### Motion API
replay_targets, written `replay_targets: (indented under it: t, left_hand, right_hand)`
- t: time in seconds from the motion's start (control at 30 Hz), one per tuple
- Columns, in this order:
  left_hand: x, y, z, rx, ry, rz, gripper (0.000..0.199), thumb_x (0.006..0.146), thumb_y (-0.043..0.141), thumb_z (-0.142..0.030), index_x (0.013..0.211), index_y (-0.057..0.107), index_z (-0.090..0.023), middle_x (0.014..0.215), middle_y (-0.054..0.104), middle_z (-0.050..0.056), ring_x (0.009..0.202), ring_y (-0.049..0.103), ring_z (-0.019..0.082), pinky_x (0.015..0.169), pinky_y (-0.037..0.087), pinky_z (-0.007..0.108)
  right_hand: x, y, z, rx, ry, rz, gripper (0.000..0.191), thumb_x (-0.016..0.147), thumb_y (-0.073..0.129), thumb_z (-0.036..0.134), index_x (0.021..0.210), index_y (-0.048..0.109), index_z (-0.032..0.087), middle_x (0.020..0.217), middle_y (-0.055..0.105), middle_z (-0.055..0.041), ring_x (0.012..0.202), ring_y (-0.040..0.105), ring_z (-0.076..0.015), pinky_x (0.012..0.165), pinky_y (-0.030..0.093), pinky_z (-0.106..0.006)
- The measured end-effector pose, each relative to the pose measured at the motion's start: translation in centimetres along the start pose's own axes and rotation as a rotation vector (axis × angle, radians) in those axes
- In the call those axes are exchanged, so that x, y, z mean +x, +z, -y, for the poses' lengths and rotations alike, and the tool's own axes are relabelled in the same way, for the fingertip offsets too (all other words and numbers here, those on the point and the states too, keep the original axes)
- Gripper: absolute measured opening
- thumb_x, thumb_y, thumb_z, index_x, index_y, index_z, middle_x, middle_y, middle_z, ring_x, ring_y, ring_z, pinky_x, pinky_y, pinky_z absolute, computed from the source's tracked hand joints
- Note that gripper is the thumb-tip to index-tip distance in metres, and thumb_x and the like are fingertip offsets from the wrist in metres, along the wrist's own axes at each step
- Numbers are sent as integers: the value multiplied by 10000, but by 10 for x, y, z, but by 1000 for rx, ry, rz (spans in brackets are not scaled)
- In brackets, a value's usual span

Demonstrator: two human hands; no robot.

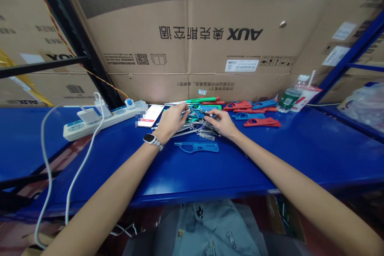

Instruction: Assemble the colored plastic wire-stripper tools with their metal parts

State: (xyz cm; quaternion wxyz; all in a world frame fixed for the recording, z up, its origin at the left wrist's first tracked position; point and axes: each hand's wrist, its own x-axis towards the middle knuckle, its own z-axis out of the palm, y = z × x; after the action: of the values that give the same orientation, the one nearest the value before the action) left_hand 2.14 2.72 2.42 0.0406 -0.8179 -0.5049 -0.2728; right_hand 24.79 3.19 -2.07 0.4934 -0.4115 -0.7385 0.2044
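Over a pile of small parts, my left hand [173, 119] is closed, thumb and finger pinching what looks like a thin metal rod [186, 111]. My right hand [222, 122] is closed too, pinching a small black piece [207, 114] that appears joined to a wire. Thin white wires [196, 126], metal tubes and clear pieces [207, 136] lie beneath both hands. Closer to me, a blue plastic lighter shell [204, 147] with a trigger loop lies flat. Green shells [214, 107] sit just behind the hands, partly hidden.
Red shells [262, 122] and blue shells [247, 116] lie right of my hands. Beyond them stand a water bottle [289, 98] and a paper cup [307, 97] with a straw. A phone [151, 115] and power strip [111, 119] are on the left. Cardboard [144, 80] backs the blue table [192, 180].
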Motion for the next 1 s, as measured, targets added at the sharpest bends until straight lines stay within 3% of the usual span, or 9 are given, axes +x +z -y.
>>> replay_targets:
  t: [0.2,0.3,0.47,0.6,0.7,0.8,0.9,1.0]
  left_hand:
    - [0,3,3,-123,43,-147,132,1023,546,-278,1075,631,-191,995,758,98,881,718,257,704,507,348]
    - [-1,2,2,-178,100,-185,135,1020,551,-262,1110,624,-193,1012,757,90,883,715,242,727,516,347]
    - [0,1,-3,-284,176,-256,136,1025,544,-262,1108,627,-192,1010,749,79,866,703,208,766,534,337]
    - [4,3,-8,-366,158,-283,131,1026,543,-258,1100,622,-184,983,747,72,847,701,190,759,541,319]
    - [5,5,-9,-382,165,-283,118,1021,550,-246,1089,620,-180,988,748,78,852,702,189,762,542,321]
    - [5,6,-7,-366,149,-277,119,1020,548,-246,1092,619,-183,991,750,79,853,703,194,756,538,326]
    - [4,6,-2,-326,127,-255,119,1013,554,-249,1085,625,-185,979,754,78,854,706,206,755,532,335]
    - [2,6,1,-274,103,-216,137,1014,548,-266,1094,631,-191,984,758,82,845,707,219,739,522,341]
  right_hand:
    - [-5,-5,4,-201,-73,137,67,848,698,279,879,708,221,995,675,-69,1007,637,-253,976,479,-467]
    - [-5,-5,6,-239,-50,112,180,839,745,315,995,708,232,1096,681,-88,1121,618,-284,1024,460,-511]
    - [-3,-1,5,-179,26,39,309,856,741,369,1114,671,215,1186,689,-113,1093,643,-278,975,493,-483]
    - [0,5,6,-288,36,147,231,862,743,350,1067,731,243,1228,706,-99,1252,566,-339,1058,385,-583]
    - [2,7,6,-339,64,187,136,836,759,308,953,739,243,1157,733,-78,1213,579,-346,1053,355,-605]
    - [4,5,6,-331,88,111,118,805,752,276,882,677,225,1027,732,-73,1082,632,-323,965,436,-525]
    - [5,1,7,-231,113,43,120,840,656,249,938,588,232,875,707,-45,824,665,-256,773,496,-397]
    - [5,-2,9,-180,96,49,111,906,573,285,1006,550,243,763,673,-12,675,617,-216,670,476,-347]
